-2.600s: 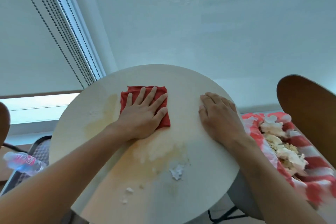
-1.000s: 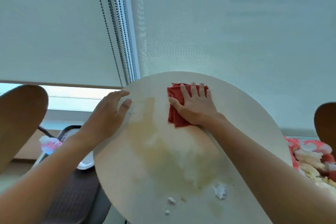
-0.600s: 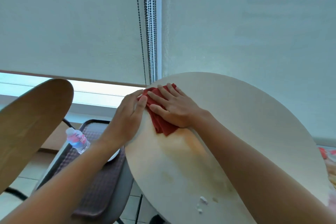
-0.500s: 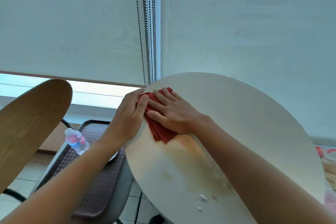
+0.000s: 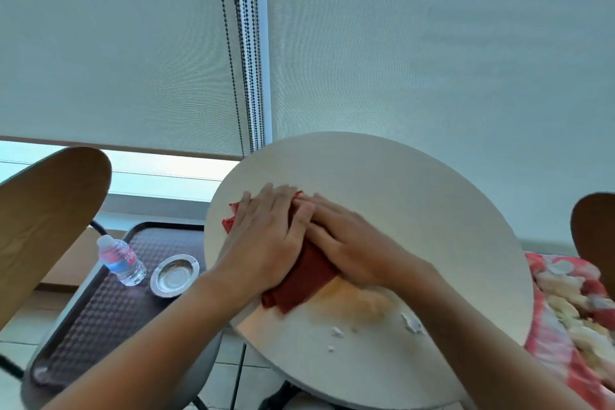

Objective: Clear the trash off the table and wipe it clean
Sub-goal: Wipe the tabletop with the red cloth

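A red cloth (image 5: 301, 280) lies on the round white table (image 5: 416, 203), near its left edge. My left hand (image 5: 266, 240) presses flat on the cloth's left part. Beside it, my right hand (image 5: 346, 246) lies flat on the cloth's right part, and the fingertips of both hands meet. A yellowish wet stain (image 5: 362, 299) spreads just below the cloth. Small white paper scraps (image 5: 411, 323) lie on the table's near part.
A dark tray (image 5: 100, 306) on a chair seat at the left holds a water bottle (image 5: 119, 258) and a small metal dish (image 5: 174, 275). A wooden chair back (image 5: 43, 216) stands far left. A red-and-white bag with trash (image 5: 572, 309) sits at the right.
My left hand has moved from the table's edge onto the cloth. Both hands have slid the cloth toward me along the table's left side. The camera view has shifted.
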A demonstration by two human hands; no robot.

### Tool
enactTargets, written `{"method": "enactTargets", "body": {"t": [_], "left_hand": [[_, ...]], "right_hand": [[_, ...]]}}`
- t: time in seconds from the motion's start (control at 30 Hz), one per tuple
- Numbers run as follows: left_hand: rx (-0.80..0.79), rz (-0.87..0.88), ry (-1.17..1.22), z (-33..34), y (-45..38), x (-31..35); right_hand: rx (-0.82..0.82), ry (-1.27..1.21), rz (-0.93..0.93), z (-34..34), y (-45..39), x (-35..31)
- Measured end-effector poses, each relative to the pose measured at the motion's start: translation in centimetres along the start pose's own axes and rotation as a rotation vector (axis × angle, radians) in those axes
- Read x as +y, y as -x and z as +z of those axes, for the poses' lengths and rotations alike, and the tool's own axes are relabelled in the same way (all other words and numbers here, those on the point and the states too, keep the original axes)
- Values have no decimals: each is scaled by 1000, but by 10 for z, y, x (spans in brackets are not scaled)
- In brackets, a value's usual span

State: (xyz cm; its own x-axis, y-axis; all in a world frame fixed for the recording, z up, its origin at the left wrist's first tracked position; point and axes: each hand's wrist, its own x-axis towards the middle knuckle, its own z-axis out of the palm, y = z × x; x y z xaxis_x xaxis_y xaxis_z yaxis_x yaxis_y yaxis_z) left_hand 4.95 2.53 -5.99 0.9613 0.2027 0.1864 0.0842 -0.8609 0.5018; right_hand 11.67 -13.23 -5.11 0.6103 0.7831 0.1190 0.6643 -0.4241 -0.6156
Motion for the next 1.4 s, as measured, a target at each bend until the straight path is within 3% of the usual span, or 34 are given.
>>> {"method": "enactTargets", "body": {"t": [0.07,0.17,0.33,0.77,1.2,1.4], "left_hand": [[-93,-55,-161,6,5,9],[-219,-171,-252,17,4,19],[-255,-189,-324,31,-11,25],[-370,287,-414,48,-98,20],[-387,407,-365,35,-3,48],[-456,491,-342,9,16,31]], "right_hand": [[54,159,128,-16,11,20],[8,347,270,-31,20,48],[-25,407,325,-41,11,77],[15,416,321,-65,2,114],[86,434,319,-58,8,125],[62,418,314,-61,9,124]]}}
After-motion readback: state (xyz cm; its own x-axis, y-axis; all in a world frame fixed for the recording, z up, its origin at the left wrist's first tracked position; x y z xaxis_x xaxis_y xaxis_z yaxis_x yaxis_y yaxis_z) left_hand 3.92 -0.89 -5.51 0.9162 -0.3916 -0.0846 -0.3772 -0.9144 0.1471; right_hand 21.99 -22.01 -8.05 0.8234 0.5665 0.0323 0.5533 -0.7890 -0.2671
